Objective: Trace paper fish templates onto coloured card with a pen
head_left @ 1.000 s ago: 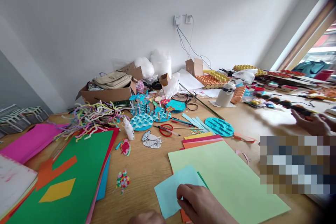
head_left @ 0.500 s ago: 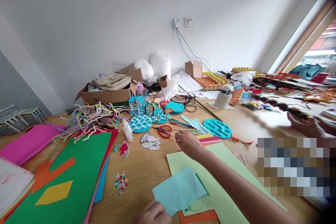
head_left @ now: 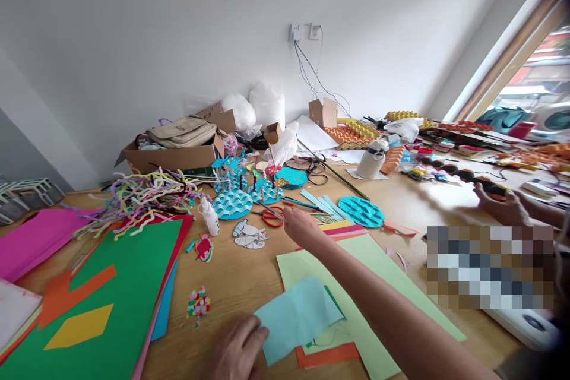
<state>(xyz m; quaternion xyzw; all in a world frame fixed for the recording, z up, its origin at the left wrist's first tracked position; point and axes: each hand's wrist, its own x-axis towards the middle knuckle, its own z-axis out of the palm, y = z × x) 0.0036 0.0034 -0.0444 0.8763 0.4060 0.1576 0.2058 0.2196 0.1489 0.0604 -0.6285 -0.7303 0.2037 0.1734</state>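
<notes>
My left hand [head_left: 240, 347] is low in the view, its thumb and fingers closed on the left edge of a light blue sheet of paper [head_left: 298, 314]. That sheet partly covers a pale green piece with a drawn line and an orange strip [head_left: 328, 356]. My right hand [head_left: 301, 227] is stretched forward over the table, its fingers drawn together right beside red-handled scissors [head_left: 272, 218]. A thin stick-like thing shows at its fingertips, too small to name. Under my right forearm lies a large light green sheet [head_left: 369, 285].
Fish cutouts [head_left: 249, 234], a glue bottle [head_left: 210, 218] and blue wavy discs [head_left: 232, 205] lie ahead. Coloured sheets [head_left: 129, 285] and pipe cleaners [head_left: 146, 196] are at left. A stick [head_left: 333, 171] lies behind. At right, another person's hands [head_left: 503, 208] hold a dark object.
The whole view has shifted slightly. My right hand is a little closer to the scissors. More of my left hand shows, still at the edge of the light blue paper.
</notes>
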